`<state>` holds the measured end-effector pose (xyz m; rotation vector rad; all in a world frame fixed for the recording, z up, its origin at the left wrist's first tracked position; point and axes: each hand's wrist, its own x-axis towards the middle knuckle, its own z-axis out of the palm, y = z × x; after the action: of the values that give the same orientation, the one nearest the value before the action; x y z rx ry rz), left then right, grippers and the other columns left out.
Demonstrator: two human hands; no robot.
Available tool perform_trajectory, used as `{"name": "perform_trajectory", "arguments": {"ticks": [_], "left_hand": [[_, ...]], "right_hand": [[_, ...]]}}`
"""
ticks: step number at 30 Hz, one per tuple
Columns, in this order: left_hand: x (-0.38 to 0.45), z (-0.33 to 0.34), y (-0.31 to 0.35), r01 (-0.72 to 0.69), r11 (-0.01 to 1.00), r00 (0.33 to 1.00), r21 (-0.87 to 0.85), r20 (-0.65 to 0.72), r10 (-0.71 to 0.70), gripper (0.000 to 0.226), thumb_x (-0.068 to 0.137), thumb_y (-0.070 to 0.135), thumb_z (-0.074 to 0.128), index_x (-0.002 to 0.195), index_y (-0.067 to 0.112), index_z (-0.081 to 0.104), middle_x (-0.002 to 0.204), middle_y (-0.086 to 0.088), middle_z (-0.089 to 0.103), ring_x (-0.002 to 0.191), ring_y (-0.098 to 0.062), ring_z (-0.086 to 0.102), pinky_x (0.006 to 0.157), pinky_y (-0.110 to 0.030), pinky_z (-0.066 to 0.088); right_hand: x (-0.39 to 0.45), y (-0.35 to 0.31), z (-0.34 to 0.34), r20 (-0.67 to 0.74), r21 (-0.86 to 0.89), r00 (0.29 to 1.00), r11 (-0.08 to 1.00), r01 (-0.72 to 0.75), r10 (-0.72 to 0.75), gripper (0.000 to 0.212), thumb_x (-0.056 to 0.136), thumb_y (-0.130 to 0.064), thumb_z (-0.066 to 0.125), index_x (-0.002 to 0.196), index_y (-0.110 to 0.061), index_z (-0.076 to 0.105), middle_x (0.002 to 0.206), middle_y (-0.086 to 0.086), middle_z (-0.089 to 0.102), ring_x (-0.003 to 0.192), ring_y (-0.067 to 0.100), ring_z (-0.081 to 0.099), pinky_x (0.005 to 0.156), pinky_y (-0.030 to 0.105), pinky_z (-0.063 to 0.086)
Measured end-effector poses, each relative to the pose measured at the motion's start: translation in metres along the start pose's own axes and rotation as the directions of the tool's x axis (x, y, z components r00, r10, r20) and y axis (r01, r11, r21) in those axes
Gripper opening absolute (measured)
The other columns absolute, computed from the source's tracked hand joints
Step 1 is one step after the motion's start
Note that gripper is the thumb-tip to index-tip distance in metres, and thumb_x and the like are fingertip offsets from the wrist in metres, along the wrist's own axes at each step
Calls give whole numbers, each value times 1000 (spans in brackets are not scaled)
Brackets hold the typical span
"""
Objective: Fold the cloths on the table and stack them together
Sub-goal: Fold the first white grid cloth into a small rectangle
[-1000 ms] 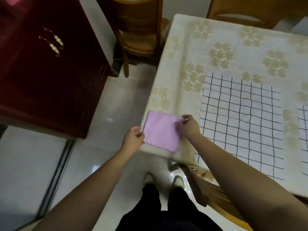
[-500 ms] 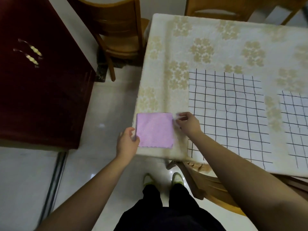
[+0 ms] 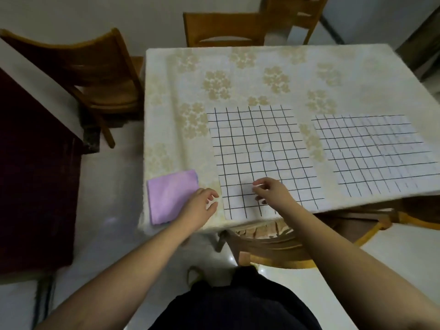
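A folded pink cloth (image 3: 170,196) lies flat at the near left corner of the table (image 3: 238,75), which is covered by a floral tablecloth. A white cloth with a black grid (image 3: 259,148) is spread flat in the middle. A second white grid cloth (image 3: 373,151) lies spread to its right. My left hand (image 3: 202,207) hovers by the pink cloth's near right corner, fingers loosely curled and holding nothing. My right hand (image 3: 272,192) is over the near edge of the middle grid cloth, fingers loosely curled, gripping nothing.
A dark red cabinet (image 3: 35,186) stands to the left across a strip of floor. Wooden chairs stand at the far left (image 3: 95,75) and far side (image 3: 223,29), and another (image 3: 273,244) is tucked under the near edge.
Both hands let go of the pink cloth, which now lies at the table corner. My right hand moved right over the grid cloth. The view swung right, showing the second grid cloth.
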<state>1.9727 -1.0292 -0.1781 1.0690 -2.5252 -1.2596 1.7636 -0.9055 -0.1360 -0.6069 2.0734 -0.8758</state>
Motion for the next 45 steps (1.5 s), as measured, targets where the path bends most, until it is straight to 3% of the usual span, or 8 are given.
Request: {"name": "perform_trajectory", "arguments": {"ticks": [12, 15, 20, 24, 32, 38, 41, 45], "left_hand": [[73, 12, 54, 81, 996, 995, 42, -57, -79, 9, 88, 15, 63, 96, 19, 65, 92, -3, 66, 76, -18, 62, 73, -32, 53], [89, 19, 67, 153, 987, 981, 41, -128, -147, 13, 87, 15, 63, 99, 21, 64, 88, 0, 62, 73, -17, 60, 73, -37, 55], [109, 33, 85, 190, 971, 965, 145, -211, -157, 19, 88, 19, 62, 107, 17, 66, 95, 1, 60, 79, -14, 58, 74, -26, 44], [125, 41, 80, 178, 968, 971, 175, -190, -144, 26, 89, 17, 63, 115, 14, 65, 107, -6, 61, 85, -13, 55, 80, -26, 45], [162, 40, 48, 334, 909, 931, 249, -240, -276, 42, 88, 23, 63, 129, 17, 56, 127, -15, 50, 110, -32, 54, 97, -39, 43], [171, 41, 43, 551, 797, 715, -248, -353, -604, 46, 85, 19, 69, 127, 10, 54, 124, -16, 55, 104, -30, 58, 85, -33, 47], [173, 38, 42, 562, 761, 697, -324, -311, -646, 47, 86, 16, 67, 130, 11, 50, 118, -8, 57, 105, -26, 57, 83, -29, 44], [175, 32, 33, 562, 676, 681, -477, -198, -705, 51, 85, 9, 66, 132, 14, 49, 89, 1, 59, 84, -22, 54, 76, -31, 44]], "right_hand": [[42, 43, -127, -99, 177, 995, 984, 10, 8, 22, 89, -17, 65, 110, -10, 63, 88, 11, 69, 72, 19, 66, 62, 29, 51], [68, 49, -156, -86, 140, 996, 990, 25, -13, 23, 89, -19, 65, 112, -14, 64, 89, 9, 71, 74, 20, 68, 67, 36, 54], [110, 55, -189, -69, 44, 997, 998, 39, -36, 24, 88, -23, 64, 110, -16, 68, 84, 7, 71, 83, 23, 68, 77, 37, 53], [133, 52, -195, -56, -29, 996, 998, 63, -64, 23, 88, -26, 63, 110, -19, 68, 83, -2, 66, 77, 15, 63, 66, 23, 46], [174, 61, -196, -163, -137, 987, 990, -41, 19, 52, 91, -22, 60, 140, -19, 42, 121, 7, 60, 107, 26, 59, 81, 28, 41], [187, 63, -193, -195, -128, 977, 986, -111, 84, 50, 92, -17, 58, 139, -14, 42, 121, 13, 60, 107, 29, 58, 79, 26, 39], [190, 61, -191, -185, -94, 976, 987, -130, 111, 51, 91, -17, 60, 139, -15, 41, 118, 10, 61, 108, 29, 57, 81, 27, 39], [194, 64, -190, -174, -48, 973, 985, -163, 153, 51, 92, -18, 60, 138, -19, 41, 114, 8, 63, 105, 28, 59, 85, 33, 45]]}}
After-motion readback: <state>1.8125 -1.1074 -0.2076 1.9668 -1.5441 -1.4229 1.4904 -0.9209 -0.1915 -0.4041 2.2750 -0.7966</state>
